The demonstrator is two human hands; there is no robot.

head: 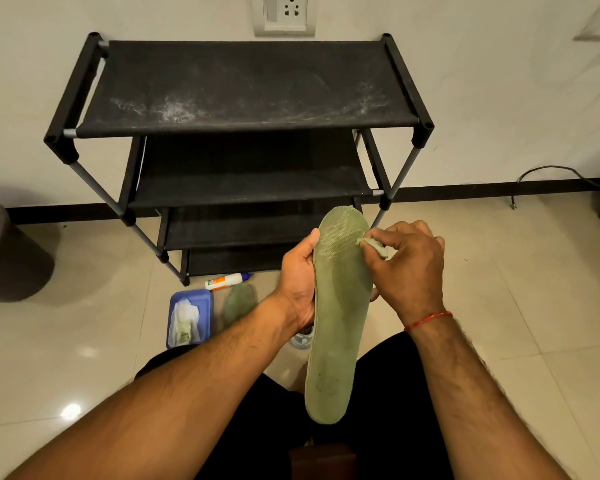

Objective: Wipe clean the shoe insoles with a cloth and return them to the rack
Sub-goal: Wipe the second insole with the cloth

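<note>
Two hands are up in front of the black rack [243,88]. The left hand [300,282] grips the long green insole [336,313] by its side, fingers curled behind it. The right hand [407,268] pinches a small cloth [378,247] against the insole's mesh top. Another green insole [239,304] lies on the floor beside a blue tray [207,299].

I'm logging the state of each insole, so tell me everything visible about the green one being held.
The held insole is long, pale green and foam-like, with a mesh pattern at the toe end and faint dark smudges near the heel. It is held lengthwise, toe end away from the person, heel end nearest. The left hand grips its left edge around the middle; the right hand presses a small crumpled cloth against its right edge near the toe.
</note>
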